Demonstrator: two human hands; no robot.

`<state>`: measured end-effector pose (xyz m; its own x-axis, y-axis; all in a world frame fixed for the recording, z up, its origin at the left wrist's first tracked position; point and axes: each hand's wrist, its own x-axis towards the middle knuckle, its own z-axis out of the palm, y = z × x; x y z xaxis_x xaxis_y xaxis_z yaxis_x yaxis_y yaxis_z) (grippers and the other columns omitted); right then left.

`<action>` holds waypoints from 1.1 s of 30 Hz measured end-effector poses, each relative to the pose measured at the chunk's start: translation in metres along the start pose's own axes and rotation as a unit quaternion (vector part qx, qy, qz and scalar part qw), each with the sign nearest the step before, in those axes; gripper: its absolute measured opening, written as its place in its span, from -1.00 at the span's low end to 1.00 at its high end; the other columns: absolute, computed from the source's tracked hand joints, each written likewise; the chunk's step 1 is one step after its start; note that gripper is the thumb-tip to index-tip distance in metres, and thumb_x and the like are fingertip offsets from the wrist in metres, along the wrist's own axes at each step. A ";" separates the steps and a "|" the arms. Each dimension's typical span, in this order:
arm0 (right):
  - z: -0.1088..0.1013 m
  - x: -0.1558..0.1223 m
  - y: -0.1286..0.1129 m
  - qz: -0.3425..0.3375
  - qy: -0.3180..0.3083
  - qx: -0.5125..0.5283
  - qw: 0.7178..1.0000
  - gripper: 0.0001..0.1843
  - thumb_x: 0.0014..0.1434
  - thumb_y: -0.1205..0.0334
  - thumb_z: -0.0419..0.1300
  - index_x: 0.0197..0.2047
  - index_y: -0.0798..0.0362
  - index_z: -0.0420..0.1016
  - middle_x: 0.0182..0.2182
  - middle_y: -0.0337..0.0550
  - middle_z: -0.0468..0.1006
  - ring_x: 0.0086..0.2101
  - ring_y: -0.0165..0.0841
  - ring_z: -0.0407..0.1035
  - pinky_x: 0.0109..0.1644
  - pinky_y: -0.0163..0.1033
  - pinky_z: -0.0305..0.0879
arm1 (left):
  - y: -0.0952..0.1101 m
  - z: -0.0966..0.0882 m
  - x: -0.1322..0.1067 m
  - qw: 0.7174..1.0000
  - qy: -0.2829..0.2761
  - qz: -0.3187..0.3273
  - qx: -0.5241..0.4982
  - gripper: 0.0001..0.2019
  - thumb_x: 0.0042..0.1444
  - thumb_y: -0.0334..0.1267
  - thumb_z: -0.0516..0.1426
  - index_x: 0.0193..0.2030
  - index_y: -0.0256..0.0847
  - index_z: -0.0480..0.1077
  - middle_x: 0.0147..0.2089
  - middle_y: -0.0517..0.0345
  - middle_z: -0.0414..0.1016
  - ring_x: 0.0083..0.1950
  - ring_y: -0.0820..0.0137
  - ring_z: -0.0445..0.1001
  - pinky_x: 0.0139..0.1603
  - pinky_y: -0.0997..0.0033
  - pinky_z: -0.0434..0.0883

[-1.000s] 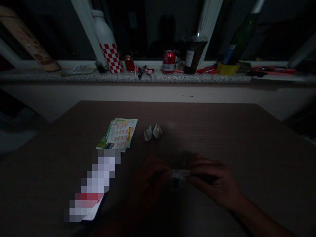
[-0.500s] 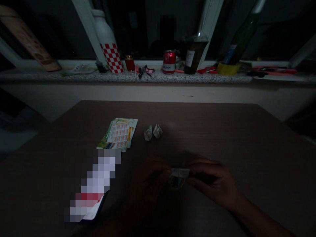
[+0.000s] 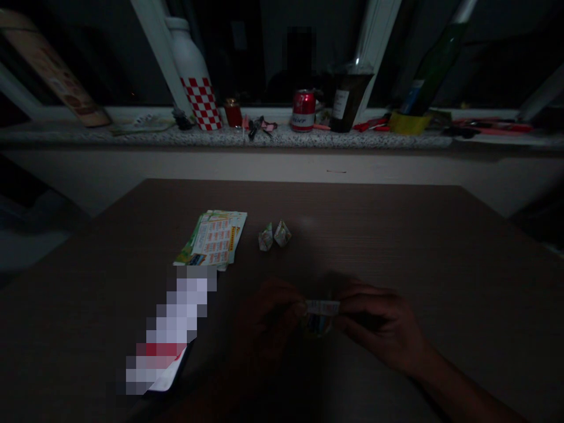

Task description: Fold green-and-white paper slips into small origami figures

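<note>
Both my hands meet low over the dark wooden table (image 3: pixel 396 235). My left hand (image 3: pixel 268 323) and my right hand (image 3: pixel 383 329) each pinch one end of a small folded piece of printed paper (image 3: pixel 321 311), held just above the tabletop. Two small folded paper shapes (image 3: pixel 274 235) sit side by side on the table beyond my hands. A stack of printed paper sheets (image 3: pixel 214 238) lies to their left.
A blurred-out flat object (image 3: pixel 170 335) lies at the front left. On the stone windowsill (image 3: pixel 132 138) stand a white bottle with red checks (image 3: pixel 194 76), a red can (image 3: pixel 303 110), a dark bottle (image 3: pixel 346 94), a green bottle (image 3: pixel 429 64) and several small items.
The paper between my fingers has been pulled slightly flatter and narrower; both hands have stayed nearly in place.
</note>
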<state>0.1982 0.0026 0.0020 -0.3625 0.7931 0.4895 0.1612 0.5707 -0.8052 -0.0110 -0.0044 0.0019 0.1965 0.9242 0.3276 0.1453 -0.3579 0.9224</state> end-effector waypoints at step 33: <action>0.000 -0.002 0.004 0.042 -0.024 0.011 0.999 -0.88 0.11 0.45 0.24 -0.32 0.08 0.58 -0.42 -0.13 0.58 -0.39 -0.34 0.46 -0.31 -0.23 0.37 | 0.003 -0.001 0.000 1.000 0.025 0.002 -0.004 -0.91 0.17 -0.39 0.14 -0.31 -0.15 0.46 -0.32 0.23 0.43 -0.30 0.47 0.40 -0.32 0.52 0.33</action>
<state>0.1991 0.0036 -0.0019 -0.3924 0.8269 0.4029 0.1737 0.4967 -0.8503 -0.0119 -0.0056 0.0046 0.1481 0.9286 0.3402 0.1374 -0.3600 0.9228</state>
